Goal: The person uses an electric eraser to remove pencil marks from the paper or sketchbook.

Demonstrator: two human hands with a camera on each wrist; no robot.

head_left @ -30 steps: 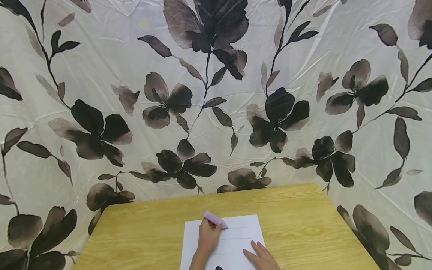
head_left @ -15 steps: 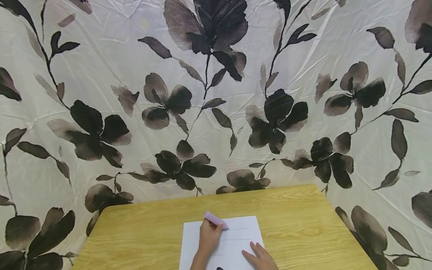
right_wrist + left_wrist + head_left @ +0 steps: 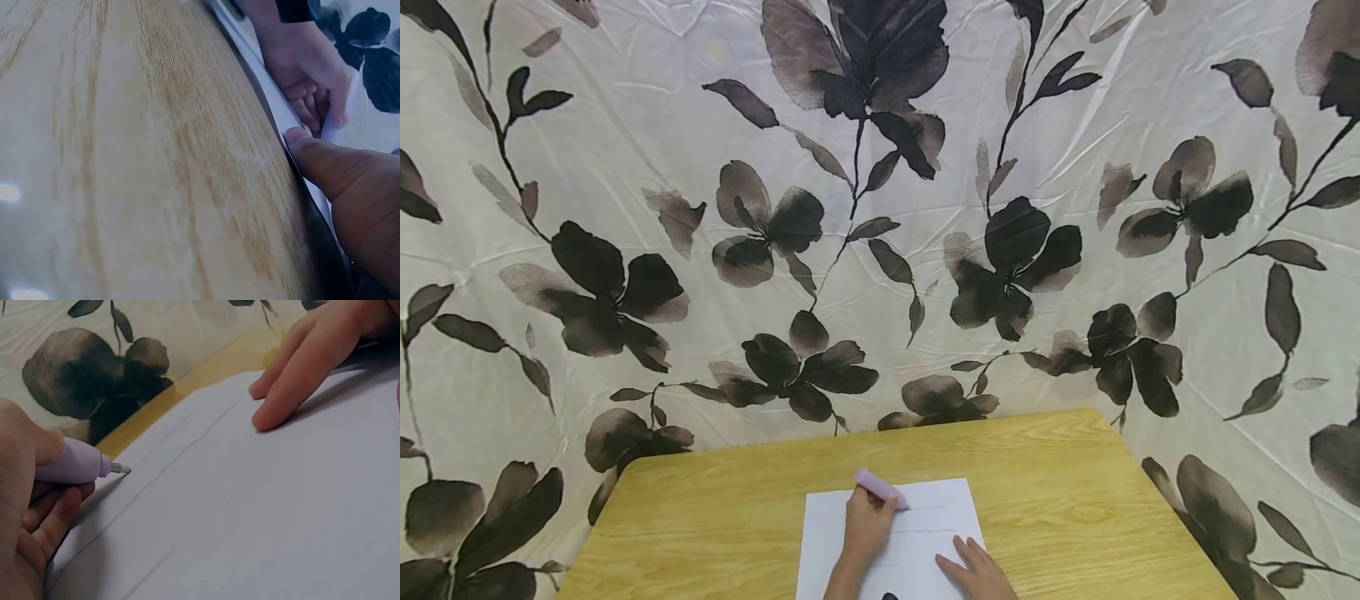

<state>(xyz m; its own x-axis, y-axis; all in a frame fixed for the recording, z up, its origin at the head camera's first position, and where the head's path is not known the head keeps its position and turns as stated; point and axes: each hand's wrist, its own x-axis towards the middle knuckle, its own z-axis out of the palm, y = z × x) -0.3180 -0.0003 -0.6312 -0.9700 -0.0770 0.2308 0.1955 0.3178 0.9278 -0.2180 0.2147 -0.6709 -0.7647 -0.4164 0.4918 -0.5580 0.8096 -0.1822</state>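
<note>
My left hand (image 3: 869, 529) grips a fat lavender electric eraser (image 3: 877, 485) with a narrow pale tip. Its tip (image 3: 122, 468) is at the paper's surface, by a faint pencil line (image 3: 164, 439). The white sheet of paper (image 3: 925, 550) lies on the table and bears several thin grey lines, one (image 3: 921, 531) running darker below the tip. With fingers spread, my right hand (image 3: 981, 571) rests on the sheet's right side. Its thumb (image 3: 306, 147) lies at the paper's edge in the right wrist view. My left hand and arm hide part of the paper.
The yellow wood-grain table (image 3: 722, 508) extends around the sheet. A floral cloth (image 3: 880, 275) hangs behind it and along both sides. A small dark object (image 3: 890, 596) shows at the bottom edge of the head view, over the paper.
The eraser's tip has shifted slightly right along the top line, the left hand with it. The right hand keeps its place on the sheet. The head view has drifted a little.
</note>
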